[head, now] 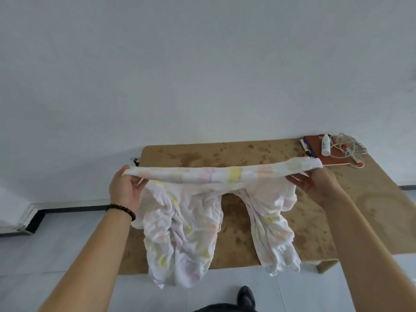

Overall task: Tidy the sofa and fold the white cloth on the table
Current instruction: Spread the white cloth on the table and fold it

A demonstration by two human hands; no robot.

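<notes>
Item: white cloth [198, 224]. Location: held in the air over the near half of the worktop [315, 221], its lower folds hanging past the near edge toward the floor. It does not lie flat anywhere yet.

Hold: your left hand [123, 190] grips the left end of the rolled top edge, fingers [137, 181] curled and pinching the fabric. Your right hand [317, 188] takes the right end the same way, fingers underneath and closed on the bunched corner.

Key relation: the stretched edge runs left to right between your two hands, roughly level and parallel to the worktop's long side. The rest of the cloth drops below it in two loose lobes with a gap between them. Both hands are equally near; neither leads. The fold looks to depend on lowering this edge away from you so the body lands on the worktop.

Material: thin, soft, heavily creased cotton-like weave, white with faint pastel checks in yellow, pink and violet. Expect it to sag and cling, not hold a crease unaided.

Worktop: brown, matte, mottled with darker stains, rounded corners.

Also present, far right corner, well apart from the cloth's hanging part: a reddish board [315, 146], a small white bottle [325, 145], markers [306, 149], a tangled white cable [347, 147].

Sofa: not in view.
</notes>
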